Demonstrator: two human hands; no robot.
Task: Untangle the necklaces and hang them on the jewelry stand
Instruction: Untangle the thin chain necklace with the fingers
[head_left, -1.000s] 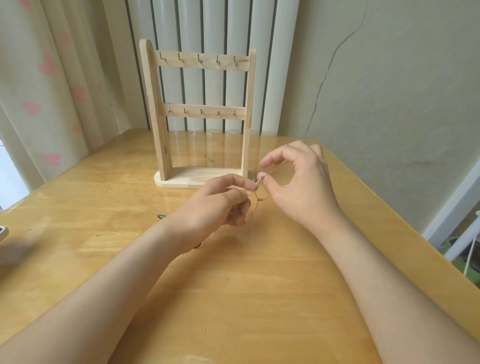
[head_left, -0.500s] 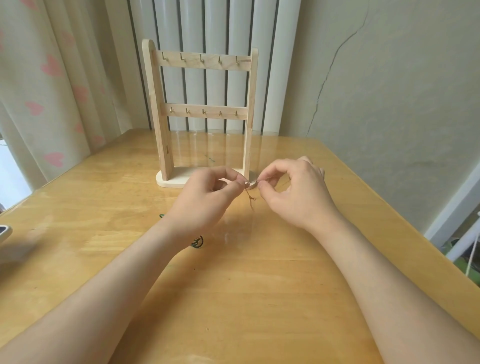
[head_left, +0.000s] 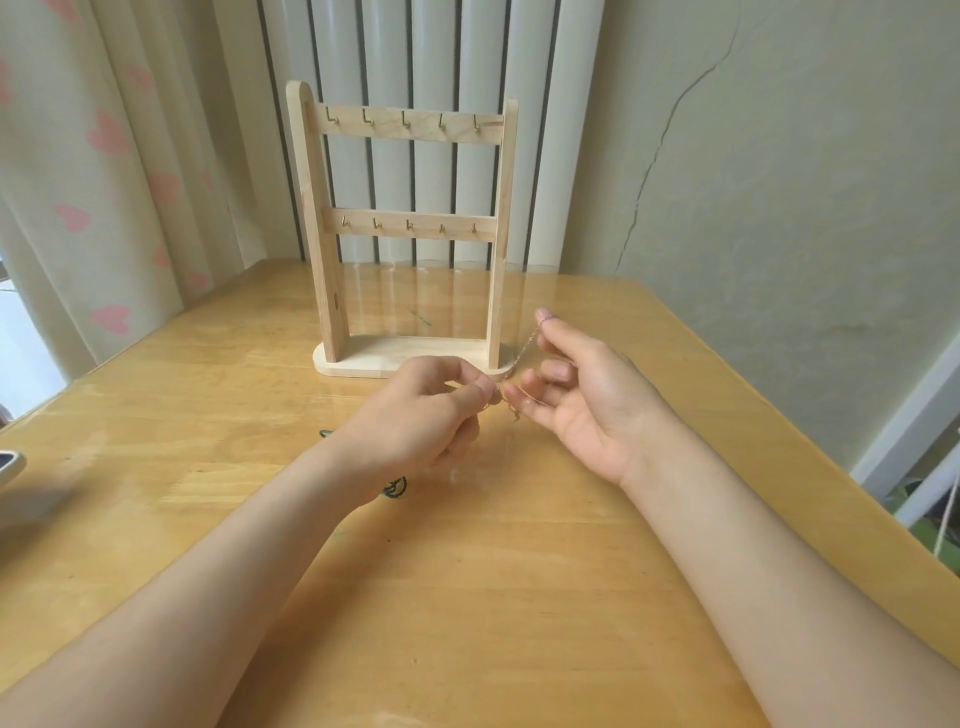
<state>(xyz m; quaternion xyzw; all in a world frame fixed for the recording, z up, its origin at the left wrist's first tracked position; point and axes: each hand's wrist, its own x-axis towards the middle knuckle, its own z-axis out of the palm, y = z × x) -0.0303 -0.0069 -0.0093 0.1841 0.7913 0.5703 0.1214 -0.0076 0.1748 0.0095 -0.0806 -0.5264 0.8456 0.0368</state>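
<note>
Silvery thin necklace chain (head_left: 524, 347) is pinched in the curled left grip (head_left: 436, 410) and looped over a raised finger of the spread right grip (head_left: 587, 400) (nothing pinched there), above the table (head_left: 519, 597) before the jewelry stand (head_left: 318, 234). Probably light, limp, snag-prone: pinch short lengths, gently.

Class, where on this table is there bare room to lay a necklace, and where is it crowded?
Free: the table between the forearms, and right of the right hand. Crowded: before the jewelry stand, where the left hand pinches the chain.
</note>
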